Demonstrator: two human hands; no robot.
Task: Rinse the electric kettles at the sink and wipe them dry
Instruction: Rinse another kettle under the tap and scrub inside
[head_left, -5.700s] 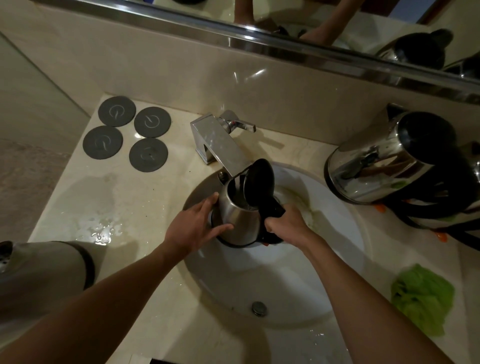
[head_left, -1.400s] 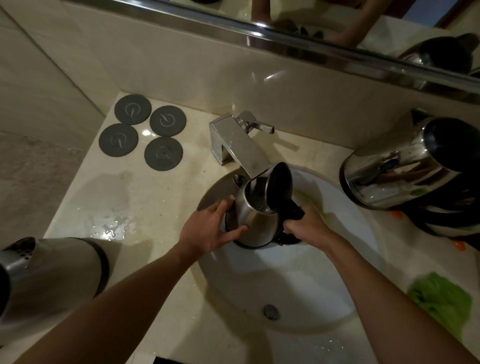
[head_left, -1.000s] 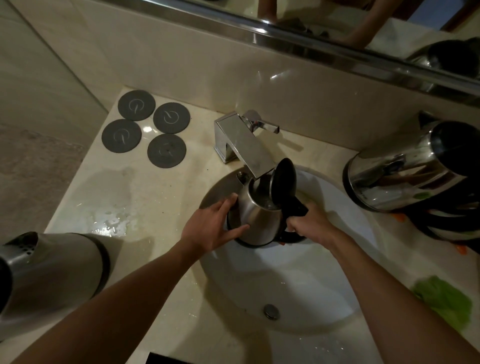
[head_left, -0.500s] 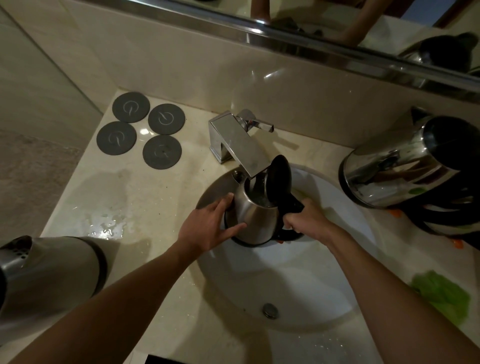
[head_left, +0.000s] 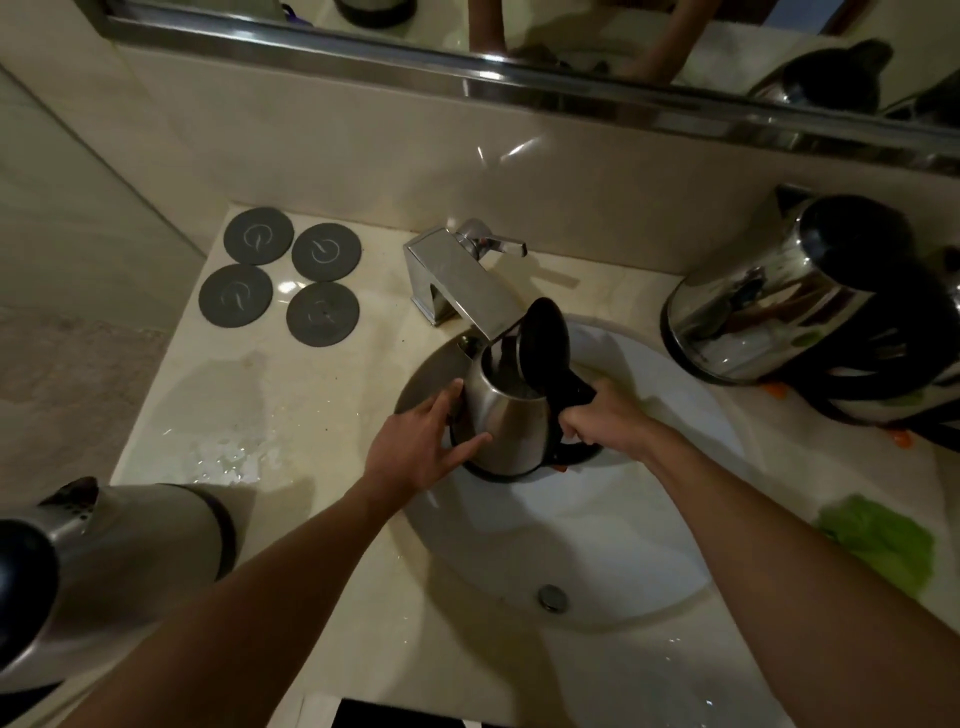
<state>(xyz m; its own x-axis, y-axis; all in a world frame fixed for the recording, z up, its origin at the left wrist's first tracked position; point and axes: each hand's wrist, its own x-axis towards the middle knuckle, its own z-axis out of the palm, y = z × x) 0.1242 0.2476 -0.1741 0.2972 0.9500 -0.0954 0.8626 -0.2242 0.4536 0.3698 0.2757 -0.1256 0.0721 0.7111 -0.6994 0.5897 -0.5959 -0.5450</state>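
kettle (head_left: 506, 415) over sink (head_left: 649, 519), lid up, mouth under tap (head_left: 457, 280). left hand (head_left: 421, 447) fingers spread on steel side. right hand (head_left: 602, 421) fingers curled round black handle.

open-lidded kettle (head_left: 506, 415) under faucet (head_left: 462, 283), both hands

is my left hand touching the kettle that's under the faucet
Touching. The head view shows the left hand with thumb and fingers spread against the kettle's steel side.
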